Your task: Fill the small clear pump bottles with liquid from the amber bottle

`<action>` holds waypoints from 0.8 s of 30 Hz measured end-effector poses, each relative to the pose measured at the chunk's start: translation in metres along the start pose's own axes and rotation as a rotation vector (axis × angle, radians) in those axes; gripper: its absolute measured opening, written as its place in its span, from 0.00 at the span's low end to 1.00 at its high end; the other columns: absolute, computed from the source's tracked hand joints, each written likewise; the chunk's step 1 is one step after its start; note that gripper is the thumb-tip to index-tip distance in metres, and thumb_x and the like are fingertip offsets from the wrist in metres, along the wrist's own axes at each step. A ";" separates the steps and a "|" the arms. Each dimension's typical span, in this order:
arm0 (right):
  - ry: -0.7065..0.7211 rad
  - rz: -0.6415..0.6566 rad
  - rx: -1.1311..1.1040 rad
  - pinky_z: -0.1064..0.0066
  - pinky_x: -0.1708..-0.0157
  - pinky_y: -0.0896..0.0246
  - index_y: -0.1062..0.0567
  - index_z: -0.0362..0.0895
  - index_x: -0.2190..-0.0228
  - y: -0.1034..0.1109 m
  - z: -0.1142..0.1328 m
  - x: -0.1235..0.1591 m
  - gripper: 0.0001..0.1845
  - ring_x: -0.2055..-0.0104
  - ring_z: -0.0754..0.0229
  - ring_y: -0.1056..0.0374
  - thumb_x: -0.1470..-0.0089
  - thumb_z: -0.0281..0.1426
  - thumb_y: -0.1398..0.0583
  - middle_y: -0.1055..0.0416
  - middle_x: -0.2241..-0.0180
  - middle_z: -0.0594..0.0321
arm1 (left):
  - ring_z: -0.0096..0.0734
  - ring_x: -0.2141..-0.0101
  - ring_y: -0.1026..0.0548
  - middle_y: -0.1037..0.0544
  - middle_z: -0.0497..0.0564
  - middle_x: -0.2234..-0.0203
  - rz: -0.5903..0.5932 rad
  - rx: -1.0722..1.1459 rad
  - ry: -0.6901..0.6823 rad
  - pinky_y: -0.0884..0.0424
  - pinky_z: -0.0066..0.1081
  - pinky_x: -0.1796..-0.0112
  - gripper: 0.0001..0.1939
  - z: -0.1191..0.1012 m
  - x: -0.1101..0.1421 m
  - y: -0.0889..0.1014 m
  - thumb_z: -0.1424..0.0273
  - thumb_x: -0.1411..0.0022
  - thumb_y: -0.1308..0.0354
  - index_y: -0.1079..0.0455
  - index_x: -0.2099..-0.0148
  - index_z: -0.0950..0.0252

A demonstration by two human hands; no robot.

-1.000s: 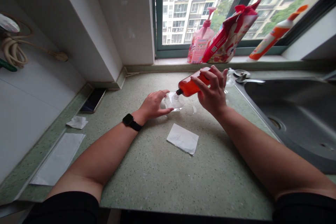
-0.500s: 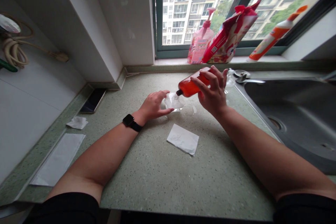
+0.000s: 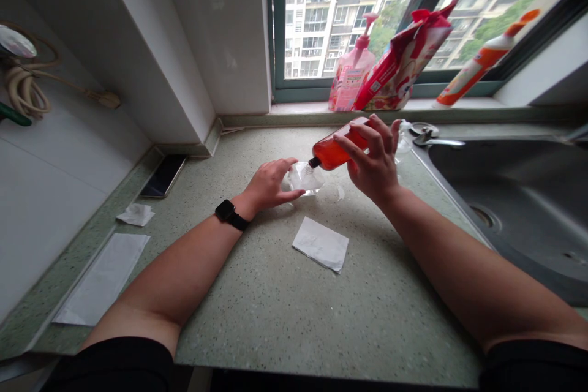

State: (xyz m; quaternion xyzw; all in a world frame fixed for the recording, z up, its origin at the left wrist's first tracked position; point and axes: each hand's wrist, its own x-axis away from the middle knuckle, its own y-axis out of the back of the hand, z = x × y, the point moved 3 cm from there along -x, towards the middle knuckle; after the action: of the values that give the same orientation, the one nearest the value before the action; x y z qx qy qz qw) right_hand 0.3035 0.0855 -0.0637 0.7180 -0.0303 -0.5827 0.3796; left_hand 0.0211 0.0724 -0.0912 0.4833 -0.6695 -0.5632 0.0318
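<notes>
My right hand (image 3: 374, 162) is wrapped round a bottle of red-orange liquid (image 3: 331, 153), tipped on its side with its dark neck pointing down-left. The neck meets the mouth of a small clear container (image 3: 307, 177) that stands on the speckled green counter (image 3: 275, 312). My left hand (image 3: 269, 184), with a black watch on the wrist, grips that clear container from the left side. A folded white tissue (image 3: 321, 244) lies on the counter just in front of both hands.
A steel sink (image 3: 519, 196) is set in the counter at right. On the window sill stand a pink pump bottle (image 3: 351, 73), a red refill pouch (image 3: 399, 61) and an orange bottle (image 3: 478, 64). A phone (image 3: 163, 174), crumpled tissue (image 3: 135, 214) and flat paper (image 3: 103, 278) lie at left.
</notes>
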 end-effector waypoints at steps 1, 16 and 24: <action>-0.001 0.003 0.001 0.21 0.25 0.61 0.33 0.75 0.31 0.000 0.000 0.000 0.45 0.22 0.34 0.46 0.39 0.21 0.39 0.32 0.32 0.64 | 0.48 0.52 0.19 0.18 0.58 0.50 0.000 0.000 -0.001 0.25 0.50 0.47 0.35 0.000 0.000 0.000 0.53 0.32 0.30 0.36 0.31 0.59; -0.019 0.023 0.038 0.24 0.24 0.62 0.27 0.69 0.35 0.004 0.003 -0.003 0.39 0.21 0.35 0.46 0.39 0.21 0.38 0.29 0.33 0.63 | 0.48 0.52 0.19 0.18 0.57 0.50 -0.001 -0.011 0.003 0.24 0.49 0.48 0.35 0.001 0.000 -0.001 0.52 0.33 0.30 0.36 0.31 0.59; -0.042 0.047 0.068 0.24 0.23 0.65 0.28 0.69 0.34 0.007 0.007 -0.006 0.38 0.21 0.35 0.47 0.38 0.23 0.39 0.28 0.33 0.64 | 0.49 0.52 0.18 0.18 0.58 0.49 0.006 -0.003 0.012 0.24 0.50 0.48 0.35 0.001 -0.001 -0.001 0.53 0.33 0.29 0.36 0.32 0.60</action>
State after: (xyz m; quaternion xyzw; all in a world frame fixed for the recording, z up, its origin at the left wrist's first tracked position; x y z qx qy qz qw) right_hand 0.2986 0.0798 -0.0547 0.7171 -0.0749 -0.5871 0.3680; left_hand 0.0218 0.0736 -0.0915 0.4844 -0.6701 -0.5612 0.0380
